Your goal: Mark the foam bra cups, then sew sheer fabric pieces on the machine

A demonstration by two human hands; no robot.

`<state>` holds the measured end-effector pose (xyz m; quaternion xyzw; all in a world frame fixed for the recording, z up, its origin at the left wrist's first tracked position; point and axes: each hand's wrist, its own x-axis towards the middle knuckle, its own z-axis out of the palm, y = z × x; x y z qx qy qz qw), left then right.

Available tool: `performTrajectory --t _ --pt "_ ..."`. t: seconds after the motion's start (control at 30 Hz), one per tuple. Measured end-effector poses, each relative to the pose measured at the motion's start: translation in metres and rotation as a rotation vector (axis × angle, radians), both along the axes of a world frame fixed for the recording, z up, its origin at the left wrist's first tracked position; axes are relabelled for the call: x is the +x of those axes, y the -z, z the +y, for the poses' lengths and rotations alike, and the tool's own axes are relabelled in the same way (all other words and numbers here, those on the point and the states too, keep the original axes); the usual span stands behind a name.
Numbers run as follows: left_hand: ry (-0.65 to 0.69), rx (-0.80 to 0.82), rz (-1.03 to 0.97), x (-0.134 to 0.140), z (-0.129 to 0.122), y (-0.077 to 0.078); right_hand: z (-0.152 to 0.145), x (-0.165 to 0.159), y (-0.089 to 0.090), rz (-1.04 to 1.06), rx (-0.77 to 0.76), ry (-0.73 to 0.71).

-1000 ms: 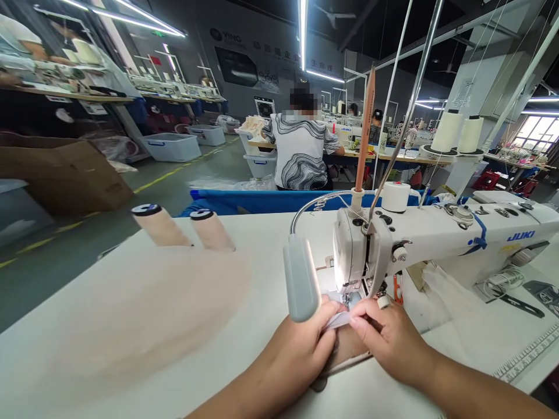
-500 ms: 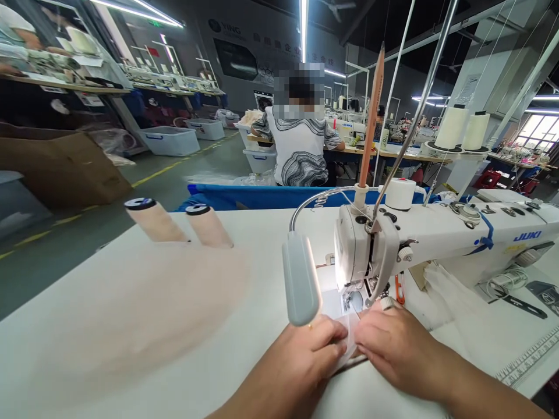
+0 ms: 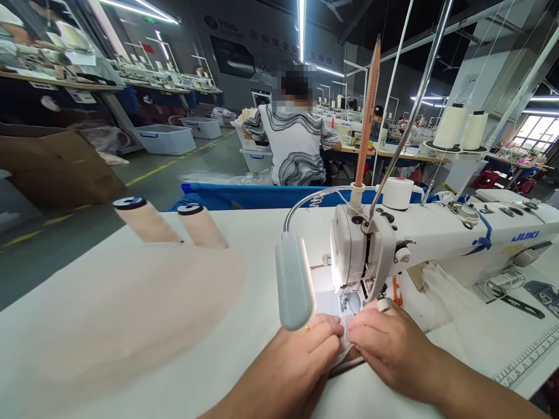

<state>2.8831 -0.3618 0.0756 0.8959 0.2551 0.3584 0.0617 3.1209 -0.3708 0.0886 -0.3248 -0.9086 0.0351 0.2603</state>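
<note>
A strip of thin white fabric (image 3: 346, 336) lies just in front of the presser foot of a white sewing machine (image 3: 349, 250). My left hand (image 3: 308, 349) is closed, pinching the fabric's left side. From the right, my right hand (image 3: 388, 349) grips the same piece with its fingers pressed together; it wears a wide pale ring. The fingertips of both hands nearly meet below the needle area. A grey lamp (image 3: 294, 285) on a bent metal neck hangs over my left hand and lights the spot. Parts of the fabric are hidden under my fingers.
Sheer beige fabric (image 3: 144, 308) is spread at the left, beside two thread cones (image 3: 203, 226). Right of the machine head lie an orange tool (image 3: 397, 289), a clear ruler (image 3: 528, 356) and white cloth (image 3: 449, 294). A co-worker (image 3: 297, 139) sits ahead with their back turned.
Both hands have shifted slightly with the fabric, still gripping it close to the presser foot. The whole view has moved a little, so most things sit slightly farther left.
</note>
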Motion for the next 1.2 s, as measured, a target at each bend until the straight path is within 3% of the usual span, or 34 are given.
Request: performTrajectory --t 0.37,0.6,0.77,0.9,1.07,1.2 --pt "0.078 -0.021 0.061 0.001 0.002 -0.004 -0.002 0.003 -0.006 -0.140 0.038 -0.004" --pt "0.075 -0.054 0.040 -0.001 0.001 -0.012 -0.002 0.002 -0.002 -0.108 0.039 -0.005" --pt "0.025 -0.154 0.057 0.000 0.007 -0.004 0.001 0.001 0.005 -0.010 -0.020 -0.022" --pt "-0.066 -0.257 0.076 -0.003 0.022 0.005 0.005 -0.002 0.003 0.161 -0.087 0.084" --pt "-0.099 -0.502 0.134 -0.002 0.031 -0.010 0.007 -0.009 -0.004 0.315 -0.229 0.162" --pt "-0.158 -0.563 0.082 0.007 0.028 -0.016 0.007 -0.012 -0.005 0.350 -0.274 0.210"
